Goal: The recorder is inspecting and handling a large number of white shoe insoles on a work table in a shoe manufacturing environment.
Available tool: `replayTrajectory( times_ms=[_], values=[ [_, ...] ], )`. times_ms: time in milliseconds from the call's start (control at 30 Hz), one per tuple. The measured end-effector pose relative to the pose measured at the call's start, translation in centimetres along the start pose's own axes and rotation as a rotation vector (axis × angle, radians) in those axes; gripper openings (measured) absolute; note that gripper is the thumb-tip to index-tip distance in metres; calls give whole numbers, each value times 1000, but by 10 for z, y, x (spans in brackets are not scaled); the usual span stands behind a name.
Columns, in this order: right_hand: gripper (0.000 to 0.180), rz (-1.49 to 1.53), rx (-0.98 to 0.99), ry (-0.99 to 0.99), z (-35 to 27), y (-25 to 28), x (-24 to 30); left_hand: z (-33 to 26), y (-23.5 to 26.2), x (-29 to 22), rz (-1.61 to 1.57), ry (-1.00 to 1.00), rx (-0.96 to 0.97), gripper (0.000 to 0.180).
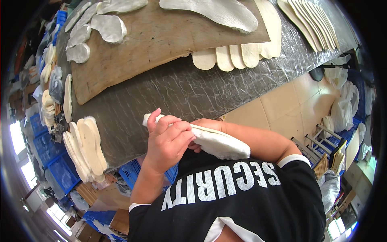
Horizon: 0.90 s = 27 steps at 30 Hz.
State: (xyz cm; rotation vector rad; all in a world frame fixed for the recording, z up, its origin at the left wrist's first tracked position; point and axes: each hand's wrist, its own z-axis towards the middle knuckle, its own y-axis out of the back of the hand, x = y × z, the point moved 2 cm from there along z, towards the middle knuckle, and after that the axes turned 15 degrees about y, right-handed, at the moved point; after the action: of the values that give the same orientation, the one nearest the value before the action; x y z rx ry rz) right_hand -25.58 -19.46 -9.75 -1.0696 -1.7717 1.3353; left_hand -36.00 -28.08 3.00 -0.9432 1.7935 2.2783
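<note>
A white fleecy insole is held close in front of my chest, fleece side toward me. My left hand is closed on its left part, with the index finger pointing up near the tip. Behind the insole, my right hand grips its middle; most of those fingers are hidden. Beyond my hands lies a brown board on the dark plastic-covered table. Several white fleecy pieces lie at the board's left, and a larger fleecy insole at its far edge.
A bundle of cream insoles rests at the table's left edge. More insoles stick out from under the board, and a fanned row lies far right. Blue crates stand left; a metal frame stands on the floor at right.
</note>
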Motion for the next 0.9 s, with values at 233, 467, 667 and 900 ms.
replayTrajectory(
  times_ms=[233, 467, 667, 900],
  values=[
    [15, -77, -32, 38, -6, -2, -1, 2, -5, -3, 25, 16, 59, 18],
    [29, -79, -226, -12, -17, -9, -10, -10, -14, -2, 58, -9, 109, 12],
    [54, 172, 88, 21, -15, 7, -30, -24, -14, -2, -18, -45, 109, 12],
    [50, -552, -81, 98, -32, 6, 28, -41, -19, 11, -8, -16, 123, 19]
  ],
)
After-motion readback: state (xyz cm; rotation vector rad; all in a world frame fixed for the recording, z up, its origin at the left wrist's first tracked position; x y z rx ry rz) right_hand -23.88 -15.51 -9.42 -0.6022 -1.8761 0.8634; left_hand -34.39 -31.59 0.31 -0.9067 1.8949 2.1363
